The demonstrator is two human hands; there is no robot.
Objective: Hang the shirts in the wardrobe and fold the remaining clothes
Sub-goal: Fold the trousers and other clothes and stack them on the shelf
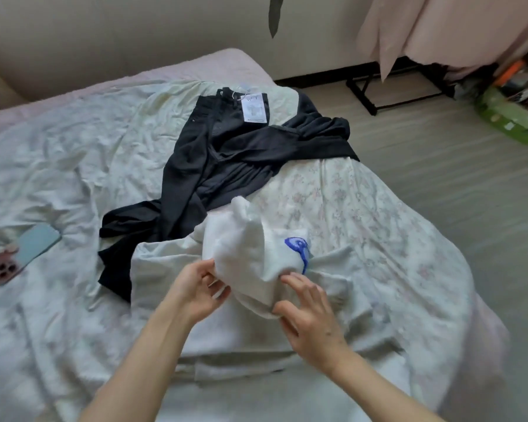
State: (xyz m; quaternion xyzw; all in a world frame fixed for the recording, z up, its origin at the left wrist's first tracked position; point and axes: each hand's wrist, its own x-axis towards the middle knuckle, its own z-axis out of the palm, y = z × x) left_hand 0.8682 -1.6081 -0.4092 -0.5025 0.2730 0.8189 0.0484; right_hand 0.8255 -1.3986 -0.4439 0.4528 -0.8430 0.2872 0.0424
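Observation:
A white shirt with a blue print point(250, 254) lies bunched on the bed in front of me. My left hand point(198, 289) pinches its left side, fingers closed on the cloth. My right hand point(310, 315) grips the lower right fold, thumb under it and fingers spread on top. Behind the shirt lies a pile of black clothes point(214, 159), spread out and tangled; a pair of black trousers with a white paper tag point(254, 110) is at the far end of the pile.
The bed carries a rumpled white floral duvet point(363, 202). A phone in a pink case point(22, 257) lies at the left. On the floor to the right stand a black rack base point(387, 92) under pink hanging cloth point(445, 28), and a green box point(512, 117).

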